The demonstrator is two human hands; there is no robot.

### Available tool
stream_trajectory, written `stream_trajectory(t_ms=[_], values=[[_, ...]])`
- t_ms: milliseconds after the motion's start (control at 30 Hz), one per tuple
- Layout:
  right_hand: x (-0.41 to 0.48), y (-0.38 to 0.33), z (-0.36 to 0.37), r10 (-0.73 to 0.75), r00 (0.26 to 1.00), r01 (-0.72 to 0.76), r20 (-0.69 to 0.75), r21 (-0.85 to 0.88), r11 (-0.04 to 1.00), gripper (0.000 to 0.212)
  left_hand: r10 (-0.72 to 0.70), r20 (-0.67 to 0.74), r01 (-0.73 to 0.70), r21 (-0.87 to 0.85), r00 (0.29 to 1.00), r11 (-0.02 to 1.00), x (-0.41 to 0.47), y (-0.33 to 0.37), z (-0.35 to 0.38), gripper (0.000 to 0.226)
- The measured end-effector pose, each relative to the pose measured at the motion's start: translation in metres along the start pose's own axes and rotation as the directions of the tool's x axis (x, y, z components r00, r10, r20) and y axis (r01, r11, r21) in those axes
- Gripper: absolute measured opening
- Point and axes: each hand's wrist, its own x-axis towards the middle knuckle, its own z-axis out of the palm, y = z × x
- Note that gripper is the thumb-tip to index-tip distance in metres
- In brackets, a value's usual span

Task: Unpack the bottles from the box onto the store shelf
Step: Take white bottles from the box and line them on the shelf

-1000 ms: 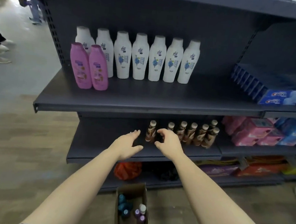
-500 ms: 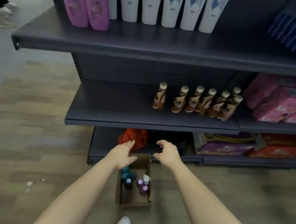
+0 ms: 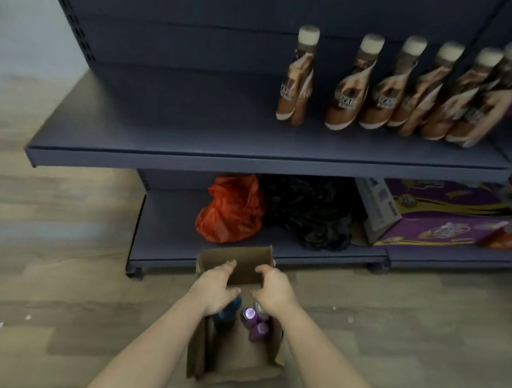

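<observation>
A: So, what sits lower centre?
B: An open brown cardboard box [image 3: 234, 356] on the wooden floor [image 3: 53, 268], holding purple-capped bottles [image 3: 253, 322] and a teal bottle [image 3: 228, 314].
A: The hands?
B: Left hand [image 3: 217, 287] and right hand [image 3: 274, 289] hover over it, fingers loosely spread, gripping nothing.

Shelf [image 3: 192, 125]: brown bottles [image 3: 354, 87]; floor [image 3: 53, 268]: box [image 3: 196, 354]

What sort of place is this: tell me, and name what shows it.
Most likely a shop aisle: dark metal shelving, a row of identical brown bottles, and an open cardboard box on the floor.
</observation>
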Motion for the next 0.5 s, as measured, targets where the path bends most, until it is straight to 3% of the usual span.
stream_trajectory(t_ms=[367, 500], values=[[0.076, 0.048, 0.086, 0.082, 0.996, -0.074, 0.040, -0.175, 0.982, 0.043, -0.041, 0.050, 0.044, -0.048, 0.998, 0.998, 0.069, -0.045, 0.089, 0.068], [0.091, 0.057, 0.107, 0.138, 0.982, -0.096, 0.132, -0.283, 0.954, 0.050, -0.048, 0.037, 0.048, 0.001, 0.998, 0.999, 0.084, -0.057, 0.106, 0.068]])
